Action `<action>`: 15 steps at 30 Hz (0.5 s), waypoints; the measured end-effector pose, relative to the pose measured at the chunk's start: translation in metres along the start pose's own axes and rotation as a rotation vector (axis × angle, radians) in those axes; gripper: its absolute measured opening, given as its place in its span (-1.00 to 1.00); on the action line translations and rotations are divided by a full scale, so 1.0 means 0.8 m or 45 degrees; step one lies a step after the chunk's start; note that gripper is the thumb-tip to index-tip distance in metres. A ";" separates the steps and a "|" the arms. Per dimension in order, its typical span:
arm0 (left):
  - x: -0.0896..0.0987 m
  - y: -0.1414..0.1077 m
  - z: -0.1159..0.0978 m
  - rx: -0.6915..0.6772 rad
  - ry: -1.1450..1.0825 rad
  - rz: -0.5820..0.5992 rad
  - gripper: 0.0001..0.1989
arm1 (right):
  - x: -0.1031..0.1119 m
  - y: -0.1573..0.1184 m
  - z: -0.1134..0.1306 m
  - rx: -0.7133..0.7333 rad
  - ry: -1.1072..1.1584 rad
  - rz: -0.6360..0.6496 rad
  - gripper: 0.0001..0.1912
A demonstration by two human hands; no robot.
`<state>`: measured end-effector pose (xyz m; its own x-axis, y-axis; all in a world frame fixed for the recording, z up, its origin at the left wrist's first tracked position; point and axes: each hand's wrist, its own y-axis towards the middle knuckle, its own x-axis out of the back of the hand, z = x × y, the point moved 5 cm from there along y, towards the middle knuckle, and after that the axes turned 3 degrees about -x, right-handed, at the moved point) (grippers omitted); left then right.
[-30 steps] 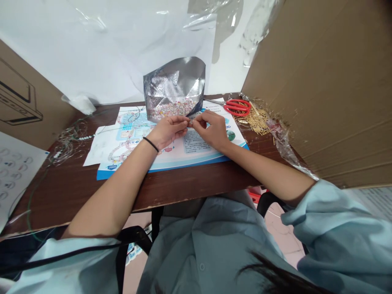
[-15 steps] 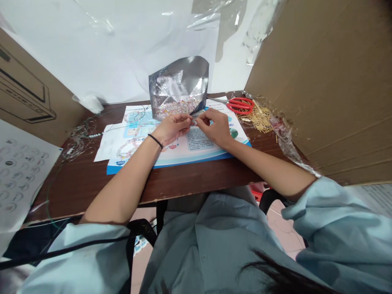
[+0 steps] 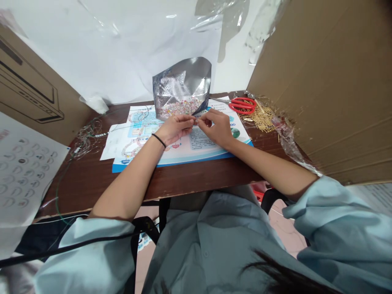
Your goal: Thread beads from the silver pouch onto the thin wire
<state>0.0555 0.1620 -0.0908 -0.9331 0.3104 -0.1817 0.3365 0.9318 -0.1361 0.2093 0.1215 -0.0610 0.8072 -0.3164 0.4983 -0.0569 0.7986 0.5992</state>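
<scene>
My left hand [image 3: 177,128] and my right hand [image 3: 216,127] meet fingertip to fingertip over a printed sheet [image 3: 183,157] with a blue edge. Thumb and forefinger are pinched on both hands. Whatever sits between the fingertips is too small to name. Just behind them stands a silvery bag [image 3: 183,83] with a clear front, holding many small pink, white and yellowish beads [image 3: 180,107]. Beaded bracelets [image 3: 130,150] lie on the sheet, left of my left hand.
Red-handled scissors [image 3: 243,105] lie at the back right beside a pile of gold-coloured pins [image 3: 261,117]. Tangled clear thread [image 3: 85,141] is at the left of the brown table [image 3: 183,179]. Cardboard walls [image 3: 330,90] flank the table, and a white crumpled wad [image 3: 97,103] rests at the back left.
The whole view has shifted slightly, so things appear a little farther right. Both hands keep their pinch, with fingertips close together as before.
</scene>
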 end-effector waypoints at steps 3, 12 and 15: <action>0.000 0.000 0.000 -0.019 0.006 0.013 -0.87 | 0.000 0.000 0.000 0.006 -0.013 -0.002 -0.80; -0.003 -0.002 -0.001 -0.025 0.005 0.027 -0.88 | -0.004 -0.001 -0.001 0.044 -0.070 0.010 -0.82; -0.003 -0.002 -0.002 -0.015 0.007 0.031 -0.88 | -0.004 0.000 -0.002 0.048 -0.068 0.014 -0.82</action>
<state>0.0571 0.1599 -0.0884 -0.9253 0.3341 -0.1792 0.3577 0.9261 -0.1202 0.2074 0.1231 -0.0639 0.7738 -0.3355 0.5373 -0.0883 0.7828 0.6159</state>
